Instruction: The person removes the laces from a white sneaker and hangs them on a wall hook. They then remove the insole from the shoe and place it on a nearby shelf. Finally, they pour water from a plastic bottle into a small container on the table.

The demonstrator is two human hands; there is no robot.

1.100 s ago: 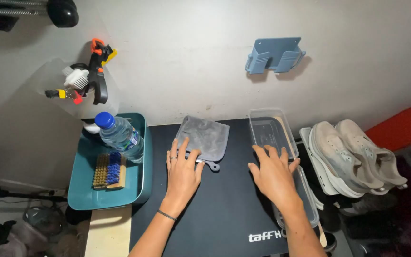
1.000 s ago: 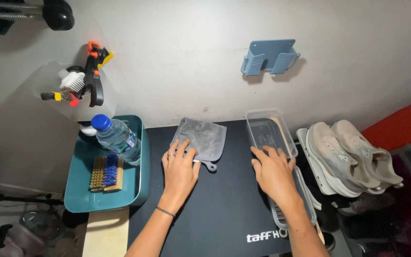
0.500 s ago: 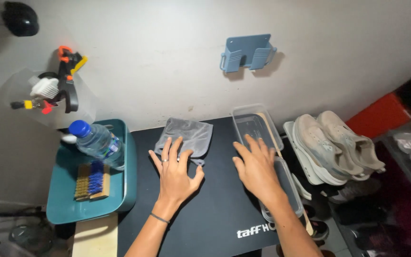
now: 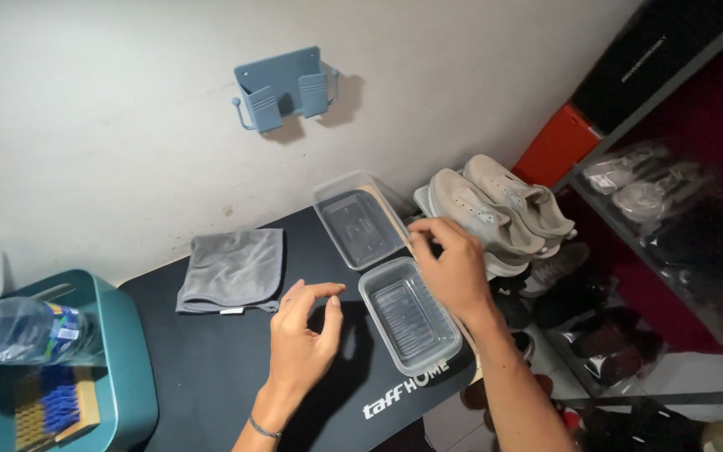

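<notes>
1. Here, your right hand (image 4: pixel 453 268) reaches over the two clear plastic containers, fingers bunched near the edge of the far container (image 4: pixel 357 219), right by the pale shoes (image 4: pixel 495 209). Whether it pinches anything, you cannot tell.
2. The near container (image 4: pixel 410 314) lies just below that hand, at the right edge of the black mat (image 4: pixel 211 368), close beside the far one.
3. Your left hand (image 4: pixel 303 335) hovers above the mat, fingers loosely curled and holding nothing, just left of the near container.
4. To handle this well, steady the near container with the left hand and keep the right hand's grip on a rim, clear of the shoes.
5. A folded grey cloth (image 4: pixel 232 269) lies on the mat, apart from both hands.
6. At the left of the surface, a teal tray (image 4: pixel 123 368) holds a water bottle (image 4: pixel 23 331) and a brush (image 4: pixel 48 410).
7. A blue holder (image 4: pixel 282 88) hangs on the white wall; shelves with bagged shoes stand to the right.
</notes>
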